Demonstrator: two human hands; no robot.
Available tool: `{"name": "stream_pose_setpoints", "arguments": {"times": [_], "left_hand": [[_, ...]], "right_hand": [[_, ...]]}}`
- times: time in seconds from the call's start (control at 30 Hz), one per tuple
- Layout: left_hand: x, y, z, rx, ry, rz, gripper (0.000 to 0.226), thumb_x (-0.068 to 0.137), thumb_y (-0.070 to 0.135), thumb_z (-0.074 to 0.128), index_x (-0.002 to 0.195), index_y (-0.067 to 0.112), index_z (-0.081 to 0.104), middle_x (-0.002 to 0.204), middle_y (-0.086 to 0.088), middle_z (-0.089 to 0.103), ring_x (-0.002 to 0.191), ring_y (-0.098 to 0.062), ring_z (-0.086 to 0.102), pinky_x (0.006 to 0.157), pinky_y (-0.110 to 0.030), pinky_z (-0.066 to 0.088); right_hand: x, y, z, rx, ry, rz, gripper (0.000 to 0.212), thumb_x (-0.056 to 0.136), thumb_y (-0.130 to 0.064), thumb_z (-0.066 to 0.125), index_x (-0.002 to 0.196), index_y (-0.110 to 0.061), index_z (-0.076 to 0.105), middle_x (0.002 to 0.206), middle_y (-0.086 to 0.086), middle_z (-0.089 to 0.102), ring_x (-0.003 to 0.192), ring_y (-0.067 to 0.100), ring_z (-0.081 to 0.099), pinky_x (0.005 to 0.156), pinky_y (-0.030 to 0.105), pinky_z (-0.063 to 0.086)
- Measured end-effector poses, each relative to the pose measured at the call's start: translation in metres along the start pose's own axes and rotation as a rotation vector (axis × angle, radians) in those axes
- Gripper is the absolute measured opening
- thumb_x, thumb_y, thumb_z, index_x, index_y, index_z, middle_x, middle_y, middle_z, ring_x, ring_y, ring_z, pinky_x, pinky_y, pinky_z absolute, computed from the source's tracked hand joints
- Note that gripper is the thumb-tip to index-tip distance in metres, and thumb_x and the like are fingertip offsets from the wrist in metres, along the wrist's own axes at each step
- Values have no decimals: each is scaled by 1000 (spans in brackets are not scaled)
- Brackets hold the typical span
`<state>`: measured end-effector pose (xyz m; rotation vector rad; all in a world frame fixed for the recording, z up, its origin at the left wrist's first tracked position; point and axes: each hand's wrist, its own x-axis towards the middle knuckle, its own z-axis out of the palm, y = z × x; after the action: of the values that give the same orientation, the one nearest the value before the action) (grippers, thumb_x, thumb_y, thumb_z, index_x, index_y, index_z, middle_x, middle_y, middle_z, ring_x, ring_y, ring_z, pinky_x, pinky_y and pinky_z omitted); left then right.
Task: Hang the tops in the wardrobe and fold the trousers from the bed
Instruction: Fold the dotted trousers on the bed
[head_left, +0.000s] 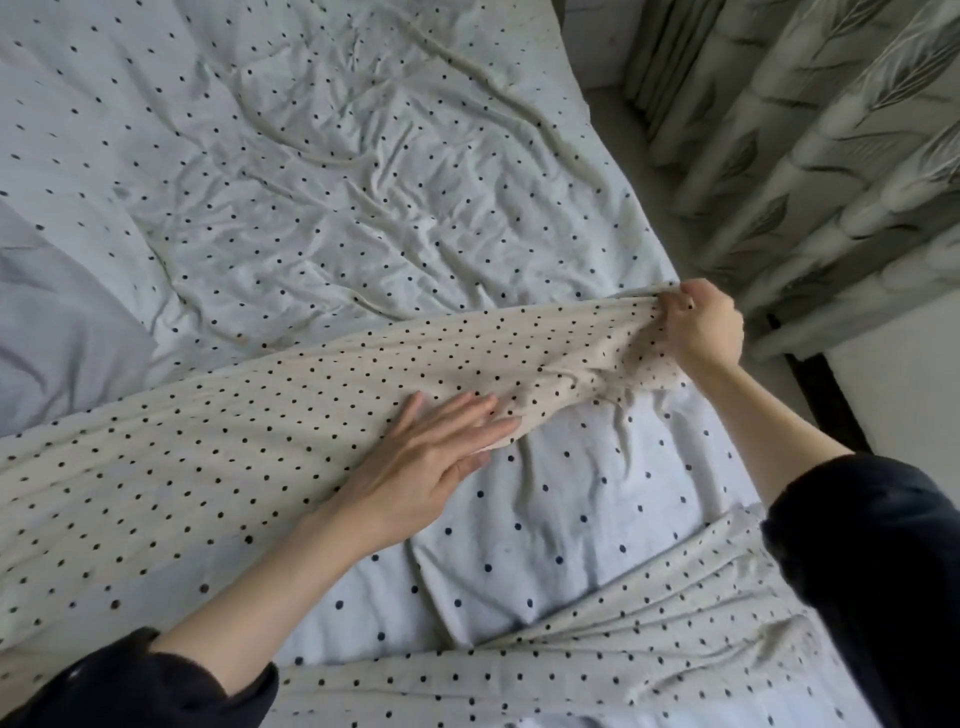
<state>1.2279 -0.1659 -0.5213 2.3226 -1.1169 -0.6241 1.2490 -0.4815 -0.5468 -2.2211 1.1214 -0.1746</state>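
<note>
Trousers: cream fabric with small dark dots, spread across the bed in a band from the left edge of the frame to the right of centre; a second stretch of the same fabric runs along the lower right.
Right hand: right of centre in the frame, fingers curled tight round a bunched end of the trousers, pulling that end into gathered creases at the bed's edge.
Left hand: centre of the frame, fingers straight and close together, palm down, lying flat on the lower edge of the trousers band; fingertips point toward the right hand.
Gap between the hands: the cloth there is wrinkled and rises slightly off the bed.
Bed: covered with a pale sheet with sparse dark dots, heavily creased across the upper half of the frame; a patch of it shows between the two stretches of trousers at lower centre.
Grey cloth: a plain pale grey piece at the left edge, lying on the sheet just above the trousers band.
Curtain: grey-green with a leaf pattern, hanging in the upper right, beside the bed.
Sleeves: dark, at both forearms, lower left and lower right.
</note>
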Motion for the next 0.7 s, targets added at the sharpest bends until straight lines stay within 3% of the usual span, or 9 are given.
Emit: {"name": "stream_pose_setpoints", "arguments": {"times": [0.07, 0.13, 0.2, 0.3, 0.43, 0.5, 0.57, 0.63, 0.7], "left_hand": [[-2, 3, 17, 224, -131, -59, 49, 102, 35, 24, 140, 47, -5, 152, 16, -13, 139, -4, -21, 114, -37, -15], [-3, 9, 34, 348, -221, -119, 53, 101, 41, 22, 145, 42, -7, 148, 11, -28, 136, -10, -31, 112, -42, -19], [-4, 18, 44, 280, -179, -142, 53, 100, 44, 23, 149, 36, 4, 152, 9, -24, 140, -11, -26, 111, -39, -19], [-13, 28, 50, 191, -110, -127, 51, 99, 44, 28, 148, 35, 17, 157, 7, -13, 142, -7, -17, 112, -34, -17], [-43, 40, 55, 175, -120, -79, 50, 97, 46, 34, 145, 38, 24, 155, 10, -10, 135, -1, -24, 112, -27, -19], [-60, 46, 57, 174, -96, -52, 47, 95, 48, 39, 140, 35, 37, 156, 10, 5, 139, -1, -11, 114, -27, -13], [-82, 54, 57, 155, -48, -22, 41, 91, 46, 52, 127, 27, 56, 149, 4, 31, 140, -10, 19, 117, -32, 10], [-101, 59, 59, 170, -25, -52, 40, 84, 45, 62, 117, 22, 63, 132, 1, 49, 124, -16, 44, 105, -33, 35], [-121, 62, 57, 212, -70, -116, 45, 83, 44, 63, 122, 22, 58, 121, 4, 52, 114, -16, 49, 95, -29, 40]], "right_hand": [[-5, 10, -2, -79, -142, -20, 39, 97, -31, 43, 133, -19, 49, 127, 11, 58, 110, 34, 56, 92, 44, 47], [-20, 32, 0, -128, -248, 8, 49, 97, -37, 43, 142, -18, 37, 138, 13, 47, 123, 34, 47, 101, 48, 40], [-42, 58, -1, -164, -270, 22, 54, 97, -38, 42, 145, -15, 31, 145, 16, 37, 132, 34, 36, 106, 47, 34], [-75, 90, -9, -186, -274, -6, 45, 98, -35, 43, 136, -12, 41, 142, 16, 41, 129, 33, 38, 103, 44, 35], [-129, 110, -28, -178, -329, -77, 42, 98, -29, 44, 137, -13, 45, 144, 12, 41, 132, 32, 37, 108, 48, 30], [-158, 112, -35, -194, -313, -174, 36, 96, -27, 48, 128, -13, 56, 138, 11, 47, 128, 33, 43, 107, 50, 30], [-192, 109, -41, -217, -324, -266, 34, 95, -27, 52, 125, -13, 59, 137, 10, 49, 126, 31, 45, 107, 50, 30], [-222, 100, -45, -192, -335, -345, 34, 93, -26, 56, 124, -13, 60, 136, 11, 50, 125, 31, 46, 106, 48, 32], [-254, 89, -49, -176, -338, -457, 35, 90, -31, 59, 120, -14, 63, 133, 11, 53, 124, 31, 48, 105, 50, 33]]}}
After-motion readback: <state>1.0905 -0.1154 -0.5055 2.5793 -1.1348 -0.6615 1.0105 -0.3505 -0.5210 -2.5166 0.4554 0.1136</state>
